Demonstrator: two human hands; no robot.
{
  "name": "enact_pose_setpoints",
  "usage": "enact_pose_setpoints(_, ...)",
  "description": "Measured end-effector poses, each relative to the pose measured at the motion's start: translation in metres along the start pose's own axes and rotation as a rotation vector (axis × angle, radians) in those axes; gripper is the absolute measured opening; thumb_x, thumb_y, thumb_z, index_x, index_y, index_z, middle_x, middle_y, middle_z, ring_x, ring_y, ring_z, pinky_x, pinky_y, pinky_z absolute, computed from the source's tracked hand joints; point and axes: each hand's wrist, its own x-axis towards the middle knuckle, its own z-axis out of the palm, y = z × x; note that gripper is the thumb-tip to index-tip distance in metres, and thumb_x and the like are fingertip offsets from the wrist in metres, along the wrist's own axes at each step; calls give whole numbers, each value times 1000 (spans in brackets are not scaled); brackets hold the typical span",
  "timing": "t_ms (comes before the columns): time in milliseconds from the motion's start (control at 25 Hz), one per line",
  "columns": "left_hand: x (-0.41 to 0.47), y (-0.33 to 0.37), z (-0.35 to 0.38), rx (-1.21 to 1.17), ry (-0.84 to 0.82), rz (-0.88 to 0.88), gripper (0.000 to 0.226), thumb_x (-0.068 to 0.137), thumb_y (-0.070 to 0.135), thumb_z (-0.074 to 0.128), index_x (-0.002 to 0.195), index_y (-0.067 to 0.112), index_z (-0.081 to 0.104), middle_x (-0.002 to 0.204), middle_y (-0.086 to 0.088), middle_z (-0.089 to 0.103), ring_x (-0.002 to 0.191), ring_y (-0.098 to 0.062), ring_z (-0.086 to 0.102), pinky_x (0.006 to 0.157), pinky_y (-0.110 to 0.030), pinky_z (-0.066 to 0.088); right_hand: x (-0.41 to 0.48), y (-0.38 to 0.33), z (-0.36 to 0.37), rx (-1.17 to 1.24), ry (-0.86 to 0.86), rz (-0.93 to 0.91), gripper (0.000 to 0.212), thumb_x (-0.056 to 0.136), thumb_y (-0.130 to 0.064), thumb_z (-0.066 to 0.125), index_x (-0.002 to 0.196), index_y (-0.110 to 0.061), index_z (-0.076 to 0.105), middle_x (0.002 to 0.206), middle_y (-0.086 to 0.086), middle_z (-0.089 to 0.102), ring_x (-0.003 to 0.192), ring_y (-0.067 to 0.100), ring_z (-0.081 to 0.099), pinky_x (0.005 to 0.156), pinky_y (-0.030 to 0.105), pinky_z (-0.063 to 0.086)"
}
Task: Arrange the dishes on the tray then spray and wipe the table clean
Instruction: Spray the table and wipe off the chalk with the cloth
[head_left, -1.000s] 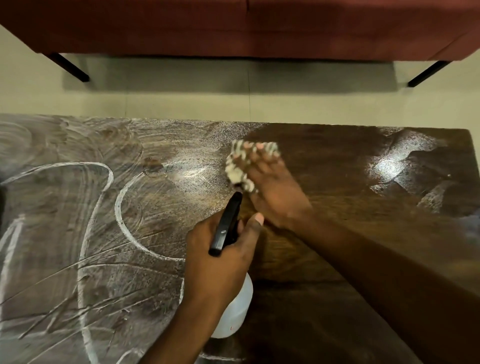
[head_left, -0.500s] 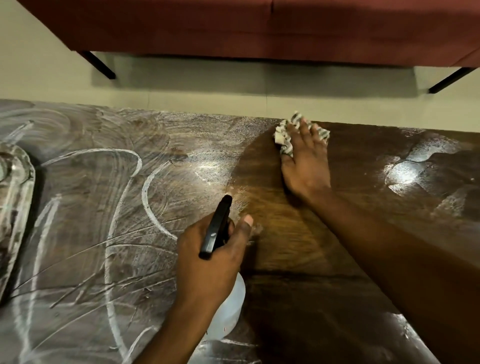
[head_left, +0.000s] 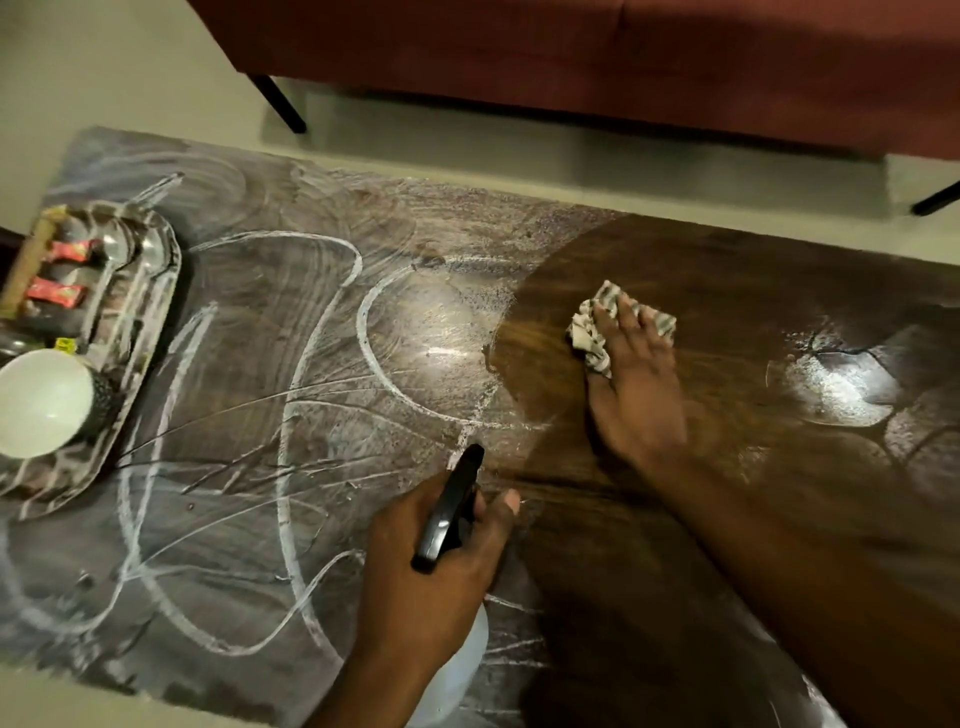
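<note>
My right hand (head_left: 636, 395) presses a crumpled striped cloth (head_left: 589, 332) flat against the dark wooden table (head_left: 727, 270), fingers stretched over it. My left hand (head_left: 431, 582) grips a white spray bottle (head_left: 457, 670) by its black trigger head (head_left: 449, 512), held upright near the table's front edge. White dusty streaks cover the table's left half; the wood around the cloth is dark and wet. A metal tray (head_left: 150, 332) at the far left carries a white bowl (head_left: 41, 402), red packets (head_left: 54, 293) and other dishes.
A red sofa (head_left: 623, 62) on black legs stands beyond the table across a strip of pale floor. A whitish shiny patch (head_left: 836, 384) lies on the table's right side.
My right hand and the cloth have slid back from the far edge toward the table's middle. The view has swung left, bringing the tray fully in. My left hand keeps its hold on the bottle.
</note>
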Motion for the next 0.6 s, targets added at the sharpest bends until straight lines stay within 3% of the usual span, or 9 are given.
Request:
enact_pose_setpoints(40,-9,-4,-2,2,-7,0,37,88,43,83,71,16,65,58,-10,63,50,-22,65,57,-40,58,-15,-19,13,26,-6,55,72,105,-29,46,170,-31,16,179,0,6,166,23,-3,134,52,7)
enact_pose_setpoints(80,-17,-7,-3,12,-13,-4,42,88,43,82,67,15,61,57,-11,60,49,-22,62,54,-35,55,-32,-32,25,14,-61,-4,72,105,-31,45,170,-32,14,179,-1,4,166,23,-6,134,52,5)
enact_pose_setpoints(160,-32,-14,-8,37,-20,-22,49,87,45,81,63,13,55,55,-13,55,49,-26,59,53,-36,50,-67,-39,40,-138,-263,-392,73,106,-33,43,170,-35,8,180,-3,-3,166,22,-11,134,50,0)
enact_pose_setpoints(240,-44,-22,-13,21,-36,-42,46,85,48,82,65,16,56,56,-12,54,49,-22,56,51,-27,47,-74,-19,27,-265,-458,-818,73,107,-35,42,170,-37,6,179,-7,-5,165,18,-13,134,43,-7)
enact_pose_setpoints(280,-48,-26,-16,8,-45,-54,42,85,48,83,67,19,59,57,-9,55,49,-16,56,53,-22,46,-67,-6,17,-283,-493,-907,71,107,-37,39,170,-37,7,179,-8,-4,166,16,-12,134,41,-7)
enact_pose_setpoints(360,-54,-35,-19,-20,-62,-85,30,85,42,86,71,25,65,61,-3,62,54,-14,62,59,-23,53,-51,13,4,-256,-418,-746,67,106,-39,33,170,-35,13,179,-5,4,166,18,-5,135,44,2)
enact_pose_setpoints(440,-59,-44,-22,-28,-62,-87,25,87,35,87,74,26,67,65,-3,65,57,-19,63,60,-28,55,-42,15,1,-140,-200,-359,67,106,-38,36,169,-32,17,179,1,9,167,23,2,133,51,12)
enact_pose_setpoints(520,-64,-52,-25,-57,-64,-89,26,90,28,86,73,23,67,61,-1,62,56,-18,61,59,-29,53,-46,-12,16,-28,-49,-52,69,106,-32,44,170,-29,18,179,3,9,166,26,2,133,53,10)
enact_pose_setpoints(600,-68,-61,-30,-102,-82,-105,30,90,25,86,70,20,64,57,3,57,55,-16,57,58,-24,50,-69,-42,42,-39,-61,-20,70,106,-33,46,170,-28,16,179,3,7,166,26,-3,134,54,7)
